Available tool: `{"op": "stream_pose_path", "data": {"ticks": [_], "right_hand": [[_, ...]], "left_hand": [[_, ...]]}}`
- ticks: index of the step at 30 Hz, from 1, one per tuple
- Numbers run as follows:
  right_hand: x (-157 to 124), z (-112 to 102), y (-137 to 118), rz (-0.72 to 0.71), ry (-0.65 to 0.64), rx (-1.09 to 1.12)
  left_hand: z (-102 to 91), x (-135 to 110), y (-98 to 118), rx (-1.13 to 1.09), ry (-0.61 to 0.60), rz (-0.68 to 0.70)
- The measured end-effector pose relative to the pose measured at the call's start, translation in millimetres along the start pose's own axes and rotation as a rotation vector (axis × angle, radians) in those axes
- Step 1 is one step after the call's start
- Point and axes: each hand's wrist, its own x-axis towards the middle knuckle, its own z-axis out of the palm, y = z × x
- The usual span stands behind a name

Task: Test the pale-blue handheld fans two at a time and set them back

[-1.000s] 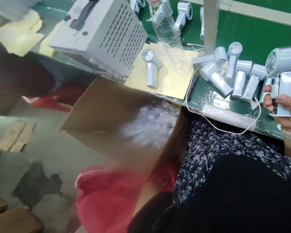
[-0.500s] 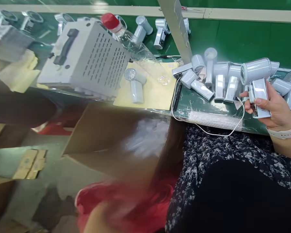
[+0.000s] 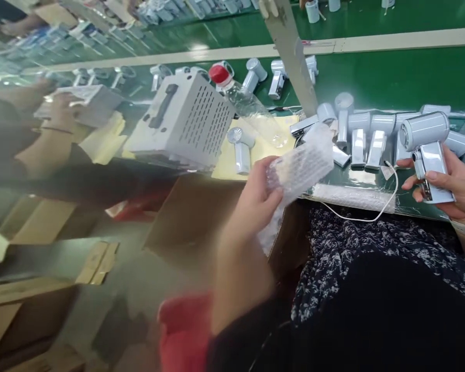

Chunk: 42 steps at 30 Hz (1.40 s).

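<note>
My left hand (image 3: 251, 204) is closed on a clear bubble-wrap bag (image 3: 306, 164) and holds it up over the bench edge. On the right, my right hand (image 3: 459, 186) grips a pale blue handheld fan (image 3: 425, 132) by its shiny handle, with the round head uppermost. Several similar fans (image 3: 358, 135) lie in a row on the green bench behind the two hands. One more fan (image 3: 242, 155) rests on a yellow sheet (image 3: 281, 126). A white cable (image 3: 366, 219) loops near the bench's front edge.
A grey vented metal box (image 3: 186, 116) and a red-capped bottle (image 3: 258, 111) occupy the bench to the left. Below is an open cardboard box (image 3: 194, 206). A metal post (image 3: 292, 57) rises behind. At far left, a co-worker's blurred hands (image 3: 62, 111) hold a white box.
My left hand has come up from low over the floor area, now with a bubble-wrap bag in it. My right hand still holds the fan. The view has shifted left and up.
</note>
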Motion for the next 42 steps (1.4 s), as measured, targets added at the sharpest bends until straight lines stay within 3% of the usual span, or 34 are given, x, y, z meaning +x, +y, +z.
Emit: {"op": "stream_pose_path", "data": {"ticks": [2, 5, 8, 11, 13, 16, 20, 22, 25, 28, 30, 33, 35, 37, 39, 42], "right_hand": [[-5.5, -4.3, -0.1, -0.012, 0.063, 0.011], [-9.6, -3.6, 1.4, -0.006, 0.098, 0.006], [-8.5, 3.7, 7.6, 0.022, 0.045, -0.011], [-3.3, 9.7, 17.2, 0.024, -0.052, -0.036], [1.6, 11.5, 23.1, 0.019, -0.104, -0.1], [7.3, 16.7, 29.2, 0.001, -0.098, -0.305], [11.2, 37.0, 38.3, -0.21, -0.197, -0.711], [16.3, 48.8, 46.3, -0.32, -0.267, -0.881], [28.6, 62.0, 58.1, -0.312, -0.328, -1.071], [35.5, 73.9, 62.5, -0.278, -0.369, -1.243], [33.8, 84.2, 61.7, -0.262, -0.396, -1.372], [29.1, 97.8, 60.6, -0.24, -0.427, -1.499], [31.0, 98.8, 60.8, -0.233, -0.41, -1.386], [37.6, 91.9, 59.6, -0.171, -0.396, -1.094], [44.3, 81.4, 55.0, -0.037, -0.416, -0.758], [43.8, 71.6, 40.8, 0.219, -0.45, -0.238]], "left_hand": [[20.3, 13.2, 9.4, 0.226, 0.076, 0.109], [63.0, 22.7, 15.6, 0.286, 0.122, 0.103], [111.1, 26.8, 11.5, 0.203, -0.152, -0.022], [137.0, 29.6, 1.2, -0.042, -0.417, -0.081], [137.7, 31.2, -5.9, -0.177, -0.475, -0.062], [130.3, 32.6, -11.9, -0.22, -0.468, -0.044], [131.6, 31.9, -13.5, -0.261, -0.396, -0.052], [134.9, 31.6, -16.2, -0.444, -0.337, -0.133], [134.5, 31.7, -23.6, -0.805, -0.213, -0.394], [127.0, 26.3, -25.5, -0.877, -0.1, -0.482], [121.4, 16.6, -18.6, -0.723, -0.018, -0.346], [116.2, -1.9, 1.4, -0.21, -0.059, 0.131], [113.3, -10.3, 13.7, 0.115, -0.137, 0.492], [108.7, -12.7, 20.3, 0.303, -0.126, 0.726], [102.5, -10.1, 21.2, 0.364, -0.055, 0.804], [93.8, -3.4, 20.3, 0.249, 0.004, 0.744]]}}
